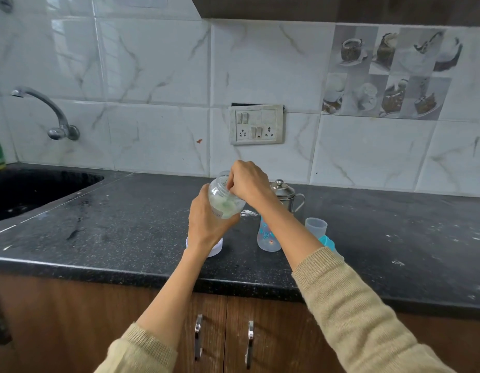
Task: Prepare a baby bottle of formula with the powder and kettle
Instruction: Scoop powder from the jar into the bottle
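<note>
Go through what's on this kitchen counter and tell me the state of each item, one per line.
Powder jar: open, tilted, held off the counter in the left hand.
Right hand: fingers at the jar's mouth.
Jar lid: off, lying on the countertop.
Baby bottle: upright, uncapped.
Steel kettle: upright, lid on.
Clear cap: off the bottle, open side up.
Tap: no water running.

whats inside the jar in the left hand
The clear jar in the left hand holds pale powder. The right hand covers its mouth, hiding any scoop.
</note>
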`<move>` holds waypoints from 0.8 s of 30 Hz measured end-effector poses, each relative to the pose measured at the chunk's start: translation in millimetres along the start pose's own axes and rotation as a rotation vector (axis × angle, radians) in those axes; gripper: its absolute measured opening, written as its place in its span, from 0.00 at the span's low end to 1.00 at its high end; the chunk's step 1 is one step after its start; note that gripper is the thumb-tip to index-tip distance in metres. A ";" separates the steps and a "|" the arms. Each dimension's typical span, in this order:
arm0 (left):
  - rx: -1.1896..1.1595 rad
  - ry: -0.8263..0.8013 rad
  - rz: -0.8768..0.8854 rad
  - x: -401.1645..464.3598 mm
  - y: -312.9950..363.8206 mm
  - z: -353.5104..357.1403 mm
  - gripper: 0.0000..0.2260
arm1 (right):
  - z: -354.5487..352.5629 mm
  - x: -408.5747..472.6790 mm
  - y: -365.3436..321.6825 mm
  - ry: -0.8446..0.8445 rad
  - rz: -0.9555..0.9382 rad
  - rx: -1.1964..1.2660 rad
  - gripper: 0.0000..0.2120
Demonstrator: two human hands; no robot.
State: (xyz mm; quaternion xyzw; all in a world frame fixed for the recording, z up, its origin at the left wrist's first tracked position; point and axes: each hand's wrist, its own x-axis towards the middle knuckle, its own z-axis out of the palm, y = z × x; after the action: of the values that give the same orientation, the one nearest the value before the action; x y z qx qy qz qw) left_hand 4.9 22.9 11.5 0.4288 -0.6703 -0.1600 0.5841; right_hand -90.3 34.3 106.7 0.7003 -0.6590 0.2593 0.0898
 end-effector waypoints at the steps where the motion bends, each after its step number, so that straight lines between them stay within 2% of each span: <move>1: 0.003 0.000 0.004 0.6 0.9 0.5 0.29 | 0.2 0.9 0.4 -0.006 0.014 0.002 0.10; 8: 0.062 0.004 0.034 1.6 4.1 0.0 0.32 | -18.6 9.2 10.5 -0.207 0.164 0.259 0.11; 11: 0.070 -0.003 0.014 1.8 3.6 2.1 0.32 | -20.9 11.8 15.5 -0.216 0.293 0.431 0.14; 14: 0.069 0.001 -0.014 0.3 2.9 5.2 0.33 | -23.5 12.1 23.3 -0.258 0.406 0.664 0.02; 16: 0.072 0.011 -0.027 -0.9 3.0 6.4 0.34 | -24.9 11.0 29.5 -0.248 0.457 0.815 0.07; 24: 0.086 0.035 -0.098 -2.8 1.5 8.8 0.35 | -26.9 4.0 52.6 -0.213 0.554 1.154 0.08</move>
State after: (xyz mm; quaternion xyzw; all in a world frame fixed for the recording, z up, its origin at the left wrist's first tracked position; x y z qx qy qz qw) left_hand -4.0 23.4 8.4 0.4887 -0.6445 -0.1519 0.5680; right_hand -147.9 37.3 120.1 0.4620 -0.5751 0.5145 -0.4371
